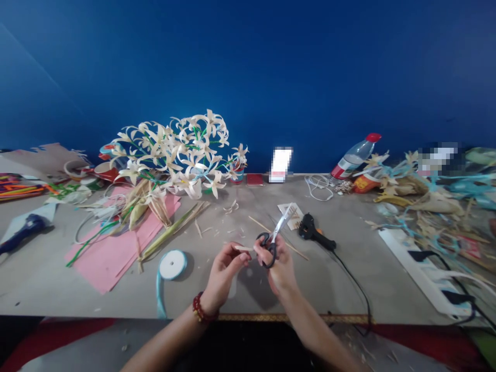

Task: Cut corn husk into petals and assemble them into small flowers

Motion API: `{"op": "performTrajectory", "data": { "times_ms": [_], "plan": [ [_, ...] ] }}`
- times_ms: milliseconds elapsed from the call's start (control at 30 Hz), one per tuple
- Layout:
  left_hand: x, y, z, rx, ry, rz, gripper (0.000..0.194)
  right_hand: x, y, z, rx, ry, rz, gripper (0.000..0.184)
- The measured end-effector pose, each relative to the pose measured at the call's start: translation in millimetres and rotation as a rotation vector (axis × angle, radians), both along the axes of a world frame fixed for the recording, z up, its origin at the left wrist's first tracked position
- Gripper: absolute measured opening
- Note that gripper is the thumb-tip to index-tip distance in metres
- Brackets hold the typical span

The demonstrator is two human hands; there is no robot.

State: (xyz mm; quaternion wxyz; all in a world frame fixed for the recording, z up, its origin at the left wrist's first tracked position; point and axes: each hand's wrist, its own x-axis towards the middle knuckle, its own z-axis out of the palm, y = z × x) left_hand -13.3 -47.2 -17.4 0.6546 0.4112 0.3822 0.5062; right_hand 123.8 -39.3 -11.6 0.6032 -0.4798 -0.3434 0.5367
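Note:
My left hand [225, 268] pinches a small pale strip [244, 248] between thumb and fingers, just above the grey table [46, 279]. A red bead bracelet sits on that wrist. My right hand [279, 266] grips black-handled scissors [273, 238], fingers through the loops, blades pointing up and away to the right. The strip's end almost touches the right hand near the scissor handles. Both hands hover close together near the table's front edge.
A bunch of cream paper flowers [182, 152] lies at the back left over pink paper [112, 248]. A spool of light blue ribbon [172, 264] lies left of my hands. A black glue gun [313, 232] with cord, a white power strip [418, 268] and a plastic bottle [354, 155] lie right.

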Motion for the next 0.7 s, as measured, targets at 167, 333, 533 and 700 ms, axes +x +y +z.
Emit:
{"op": "performTrajectory", "data": {
  "times_ms": [167, 333, 533, 700],
  "plan": [
    [5.3, 4.4, 6.5, 0.036, -0.026, 0.093, 0.014, -2.3, -2.2, -0.3, 0.024, -0.024, 0.023, 0.024],
    [-3.2, 11.6, 18.7, 0.065, -0.038, 0.074, 0.013, 19.8, -11.0, -4.7, -0.032, -0.096, 0.256, 0.035],
    [-12.8, 19.3, 25.6, 0.021, -0.064, 0.048, 0.013, 47.5, -32.5, -20.2, -0.061, -0.153, 0.623, 0.05],
    [-13.6, 23.0, 27.6, 0.047, -0.012, -0.05, 0.013, 48.4, -34.0, -21.2, -0.106, -0.242, 0.669, 0.051]
  ]
}}
